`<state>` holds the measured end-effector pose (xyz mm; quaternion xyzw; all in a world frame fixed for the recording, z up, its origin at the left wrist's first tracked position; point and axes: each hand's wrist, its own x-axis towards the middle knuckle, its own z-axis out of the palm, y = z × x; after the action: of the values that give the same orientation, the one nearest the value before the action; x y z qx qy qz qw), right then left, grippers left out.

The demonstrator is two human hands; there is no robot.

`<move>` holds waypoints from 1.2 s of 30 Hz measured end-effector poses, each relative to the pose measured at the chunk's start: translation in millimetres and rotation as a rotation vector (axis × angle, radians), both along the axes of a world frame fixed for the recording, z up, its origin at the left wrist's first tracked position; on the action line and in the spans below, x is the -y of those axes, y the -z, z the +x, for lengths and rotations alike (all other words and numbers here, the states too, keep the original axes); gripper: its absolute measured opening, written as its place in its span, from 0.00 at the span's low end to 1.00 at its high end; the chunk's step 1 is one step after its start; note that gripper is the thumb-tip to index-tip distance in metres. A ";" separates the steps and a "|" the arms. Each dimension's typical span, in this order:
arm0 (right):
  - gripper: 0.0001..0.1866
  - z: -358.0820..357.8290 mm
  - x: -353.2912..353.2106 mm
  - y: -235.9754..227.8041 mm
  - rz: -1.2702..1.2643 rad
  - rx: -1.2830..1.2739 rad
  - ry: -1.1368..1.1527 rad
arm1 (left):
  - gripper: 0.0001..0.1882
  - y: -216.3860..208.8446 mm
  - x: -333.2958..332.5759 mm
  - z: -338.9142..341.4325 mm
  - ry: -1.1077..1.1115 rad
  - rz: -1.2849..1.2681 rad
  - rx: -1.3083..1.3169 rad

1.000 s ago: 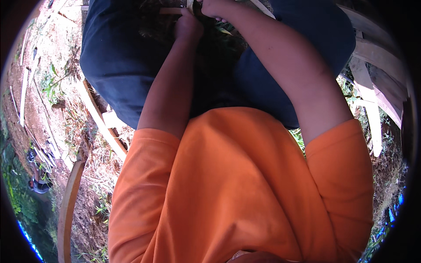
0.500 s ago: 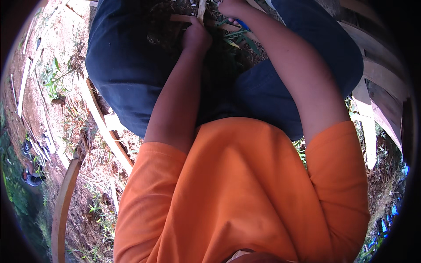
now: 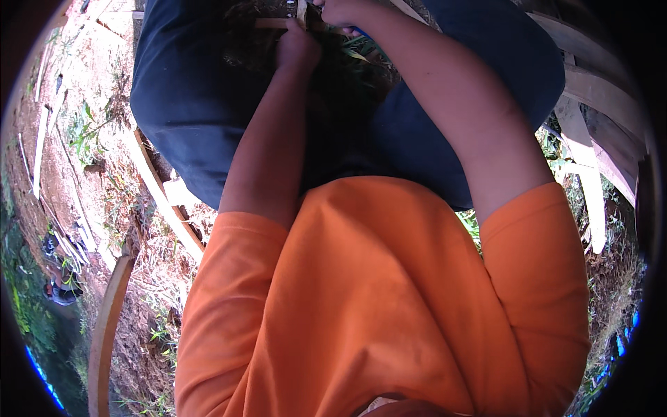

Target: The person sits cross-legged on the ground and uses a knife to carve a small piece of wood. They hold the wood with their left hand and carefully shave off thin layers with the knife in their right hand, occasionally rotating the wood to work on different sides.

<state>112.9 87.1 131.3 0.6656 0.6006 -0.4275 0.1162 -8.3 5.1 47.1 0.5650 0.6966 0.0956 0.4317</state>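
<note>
At the top edge, between my knees, my left hand [image 3: 299, 48] is closed round the lower end of a pale wooden strip [image 3: 301, 11] that points away from me. My right hand [image 3: 344, 12] is a fist just right of the strip. A bit of a blue handle [image 3: 357, 31] shows below that fist; the rest of what it belongs to is hidden. Crosswise behind my left hand lies a flat brown piece of wood [image 3: 268, 23]. The top edge cuts off the far end of the strip.
Green blades of grass [image 3: 358, 52] grow below my right hand. Long boards [image 3: 587, 167] lie to my right. On the left are a wooden plank [image 3: 163, 194], a curved board [image 3: 108, 340] and thin sticks on dry earth. A shoe [image 3: 64, 295] shows at the far left.
Both hands have shifted slightly up and left in the picture, along with the wooden strip. My right fist is now closer to the strip. The whole view has tilted a little.
</note>
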 end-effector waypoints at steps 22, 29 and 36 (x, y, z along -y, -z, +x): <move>0.28 -23.5 11.9 18.8 0.129 0.145 0.049 | 0.23 -5.6 -4.5 2.4 0.001 -0.006 -0.069; 0.27 -18.3 -7.3 93.0 0.456 0.208 0.066 | 0.22 -9.3 -9.8 7.0 0.012 -0.001 -0.059; 0.22 15.6 7.1 53.7 0.139 -0.018 0.300 | 0.27 -5.9 0.0 0.5 0.001 -0.045 -0.004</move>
<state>128.5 80.0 77.6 0.7504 0.5236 -0.4035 -0.0009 -7.7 5.1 53.1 0.5558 0.6992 0.0786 0.4429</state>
